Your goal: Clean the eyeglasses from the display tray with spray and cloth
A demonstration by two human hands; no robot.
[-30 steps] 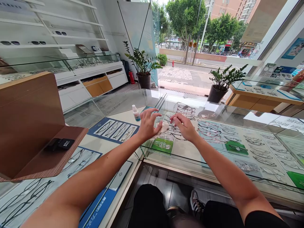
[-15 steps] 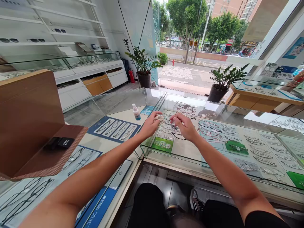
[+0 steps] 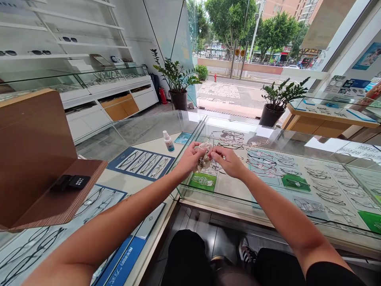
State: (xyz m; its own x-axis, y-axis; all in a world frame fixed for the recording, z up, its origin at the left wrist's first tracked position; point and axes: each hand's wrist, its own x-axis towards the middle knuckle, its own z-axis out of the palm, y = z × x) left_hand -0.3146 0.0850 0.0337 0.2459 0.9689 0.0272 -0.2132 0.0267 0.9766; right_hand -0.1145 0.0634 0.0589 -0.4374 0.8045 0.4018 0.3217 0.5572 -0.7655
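Above the glass counter, my left hand [image 3: 192, 157] is closed round a crumpled beige cloth [image 3: 206, 160]. My right hand [image 3: 226, 161] pinches a thin-rimmed pair of eyeglasses [image 3: 211, 138], one round lens of which rises above the fingers. The cloth touches the glasses between the two hands, and most of the frame is hidden by fingers and cloth. To the left of my hands, a white spray bottle [image 3: 168, 141] with a blue label stands upright on the counter.
Rows of eyeglasses [image 3: 264, 162] lie inside the glass display case [image 3: 238, 196] under my hands. A brown folding board [image 3: 35, 151] with a small black object [image 3: 77, 182] stands at left. Potted plants [image 3: 178, 99] and a fire extinguisher [image 3: 162, 96] are farther back.
My hands have come together, my right hand moving left with the glasses. The cloth now meets the glasses, where before the hands were apart. The camera view has shifted slightly.
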